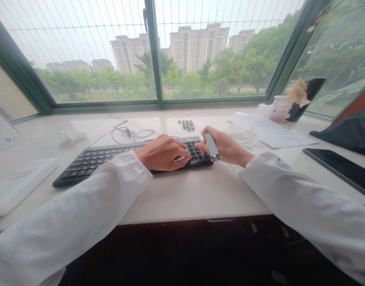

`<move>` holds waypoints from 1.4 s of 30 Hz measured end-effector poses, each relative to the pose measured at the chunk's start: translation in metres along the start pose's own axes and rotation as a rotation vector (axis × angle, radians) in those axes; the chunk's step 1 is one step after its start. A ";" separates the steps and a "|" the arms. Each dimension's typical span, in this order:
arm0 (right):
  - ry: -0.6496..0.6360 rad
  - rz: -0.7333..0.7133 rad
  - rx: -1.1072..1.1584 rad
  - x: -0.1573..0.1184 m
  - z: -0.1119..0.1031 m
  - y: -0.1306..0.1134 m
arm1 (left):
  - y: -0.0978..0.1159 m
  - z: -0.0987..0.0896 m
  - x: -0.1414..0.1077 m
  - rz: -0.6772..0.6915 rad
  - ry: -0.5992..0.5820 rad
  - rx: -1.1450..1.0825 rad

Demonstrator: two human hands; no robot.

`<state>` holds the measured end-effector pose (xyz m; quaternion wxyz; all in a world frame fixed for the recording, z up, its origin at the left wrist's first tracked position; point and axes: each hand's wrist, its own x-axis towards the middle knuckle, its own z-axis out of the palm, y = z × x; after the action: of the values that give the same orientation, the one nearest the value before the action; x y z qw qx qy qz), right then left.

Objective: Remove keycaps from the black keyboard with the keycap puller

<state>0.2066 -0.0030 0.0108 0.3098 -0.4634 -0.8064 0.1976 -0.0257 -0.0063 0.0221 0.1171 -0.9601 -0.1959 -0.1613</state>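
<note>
At twelve o'clock on the white table (194,198), loose black keycaps (187,124) lie beyond a black keyboard (90,163), most keys seated; hands close together: left hand (163,153) curled on the keys, right hand (227,145) clamped on a silver metal bar (212,146).

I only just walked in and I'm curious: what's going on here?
A person is working at a black keyboard on a pale counter below a window. Their left hand is curled over the keys near the keyboard's right end. Their right hand holds a slim silver tool over that same end. A small group of what look like dark keycaps lies on the counter just behind the keyboard.
</note>
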 end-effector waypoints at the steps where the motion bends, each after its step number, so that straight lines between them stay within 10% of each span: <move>1: 0.005 -0.003 -0.001 0.000 0.000 0.000 | 0.000 0.000 0.000 0.000 0.002 -0.005; 19: -0.103 -0.085 0.153 -0.008 -0.004 -0.013 | 0.003 -0.004 0.002 -0.049 -0.019 -0.074; 32: 0.384 -0.075 0.183 0.007 -0.032 0.009 | -0.009 0.000 0.001 -0.317 0.203 0.141; 42: 0.013 -0.232 -0.170 -0.004 -0.021 0.000 | -0.013 0.000 0.000 -0.349 0.198 0.154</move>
<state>0.2221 -0.0055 0.0247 0.2953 -0.3928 -0.8664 0.0886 -0.0308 0.0054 0.0245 0.1791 -0.8794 -0.3584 -0.2572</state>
